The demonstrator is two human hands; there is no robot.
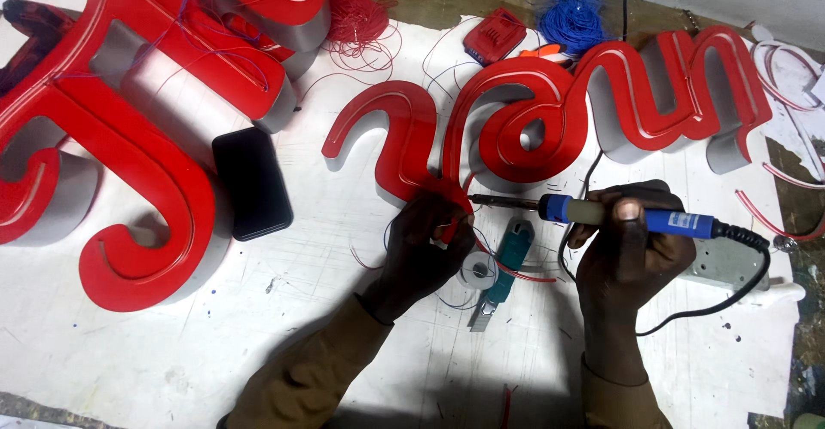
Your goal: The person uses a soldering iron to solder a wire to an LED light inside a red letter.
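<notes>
The soldering iron [601, 216] lies level across the right hand [632, 253], its blue handle gripped by fingers curled tight around it with the thumb laid on top, and its thin metal tip reaching out sideways toward the left hand [424, 253]. From the back of the handle a black cord [730, 296] loops down and round behind the right wrist. The tip ends just beside the left hand, whose fingers are pressed together in a pinch on thin wires [464, 223] at the lower edge of a red sign letter [533, 124]. That letter, a long curling shape with grey sides and a pale strip set into its red face, spreads away from both hands on the far side. Between the two hands, a little nearer the person, sit a small roll of solder [478, 270] and a teal knife [507, 261], both close to the left hand's knuckles. A grey metal block [726, 266] lies just past the right hand under the cord. Well off to the outer side of the left hand rests a black phone [251, 182], and beyond it a bigger red letter [112, 137] fills the corner. Farther out from the hands, past the curling letter, lie a tangle of red wire [357, 18], a tangle of blue wire [571, 18] and a small red box [494, 36]. Everything rests on a white sheet [215, 343] marked with smudges.
</notes>
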